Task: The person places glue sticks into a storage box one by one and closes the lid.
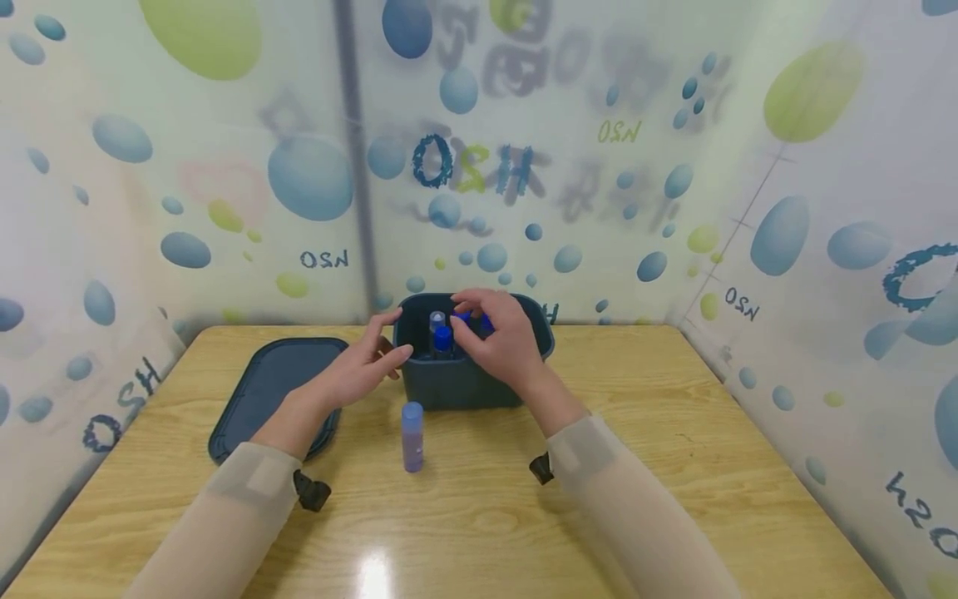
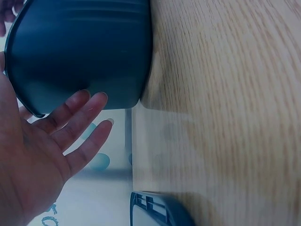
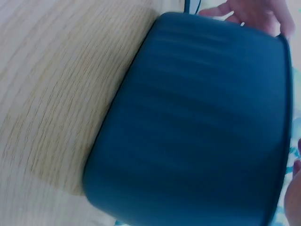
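A dark blue-grey plastic bin (image 1: 456,387) stands on the table, holding several small bottles. Blue caps, such as this bottle cap (image 1: 443,337), show inside beside a clear-topped bottle (image 1: 437,319). My left hand (image 1: 361,363) is at the bin's left end, fingers spread and loosely bent, fingertips right at its rim and wall. Over the bin's opening, my right hand (image 1: 505,337) bends with thumb and forefinger apart; blue caps show between and below them. The bin wall hides most of the bottles. In front of the bin a small lilac bottle (image 1: 412,438) stands upright.
A dark lid (image 1: 273,383) lies flat on the table's left side, partly behind my left forearm. The wooden table (image 1: 479,516) meets a patterned curtain (image 1: 479,233) at the back and both sides.
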`<state>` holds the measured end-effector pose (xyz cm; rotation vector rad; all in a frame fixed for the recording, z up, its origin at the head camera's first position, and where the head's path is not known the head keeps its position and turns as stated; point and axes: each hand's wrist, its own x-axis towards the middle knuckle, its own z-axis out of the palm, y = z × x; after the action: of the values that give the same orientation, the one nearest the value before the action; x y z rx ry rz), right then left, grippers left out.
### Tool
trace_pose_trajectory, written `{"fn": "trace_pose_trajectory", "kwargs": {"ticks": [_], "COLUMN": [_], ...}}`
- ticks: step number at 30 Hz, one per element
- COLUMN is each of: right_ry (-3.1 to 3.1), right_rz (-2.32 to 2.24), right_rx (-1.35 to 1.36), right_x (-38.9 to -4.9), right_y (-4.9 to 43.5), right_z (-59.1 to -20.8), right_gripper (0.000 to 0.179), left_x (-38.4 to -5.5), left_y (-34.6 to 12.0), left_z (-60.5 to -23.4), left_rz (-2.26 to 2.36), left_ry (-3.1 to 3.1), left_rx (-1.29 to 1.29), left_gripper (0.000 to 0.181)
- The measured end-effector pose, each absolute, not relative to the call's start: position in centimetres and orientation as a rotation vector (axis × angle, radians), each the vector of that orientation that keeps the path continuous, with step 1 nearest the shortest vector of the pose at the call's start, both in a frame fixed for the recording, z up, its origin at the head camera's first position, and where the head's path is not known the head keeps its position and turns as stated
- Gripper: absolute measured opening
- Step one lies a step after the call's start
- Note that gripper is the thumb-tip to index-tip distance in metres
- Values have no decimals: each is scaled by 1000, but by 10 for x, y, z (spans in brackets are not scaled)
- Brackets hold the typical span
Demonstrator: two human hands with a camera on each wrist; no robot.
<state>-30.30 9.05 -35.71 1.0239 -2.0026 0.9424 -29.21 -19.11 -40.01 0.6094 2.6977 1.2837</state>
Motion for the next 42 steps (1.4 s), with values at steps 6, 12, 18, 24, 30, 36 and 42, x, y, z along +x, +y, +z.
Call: {"fn": "trace_pose_trajectory", "kwargs": {"ticks": [6, 12, 18, 24, 30, 36, 42], "right_ry": [-2095, -2262, -2508, -2751, -2884, -2932, -2911], "right_rz": [1071, 1251, 1312, 1477, 1624, 1720, 1780], "right_rx": [1186, 1334, 1401, 1410, 1373, 1353, 1394], "right_x": [-276, -254, -244, -240, -239, -239, -238], "right_y": [84, 80, 81, 82, 83, 82, 80], "right_z": [-354, -355, -358, -362, -369, -376, -381], "right_gripper": [31, 35, 41, 50, 52, 47, 44], "left_x": [-293, -294, -294, -293, -291, -290, -289], "left_y": [-190, -189, -189, -190, -190, -190, -190], "left_z": [-399, -399, -399, -400, -399, -399, -400], "left_rz": [1265, 1257, 1259, 1262, 1267, 1274, 1279], "left_ry": [2712, 2718, 2718, 2723, 2711, 2710, 2708], "left_rx": [625, 653, 644, 636, 637, 641, 633], "left_gripper": [78, 78, 77, 78, 78, 79, 79]}}
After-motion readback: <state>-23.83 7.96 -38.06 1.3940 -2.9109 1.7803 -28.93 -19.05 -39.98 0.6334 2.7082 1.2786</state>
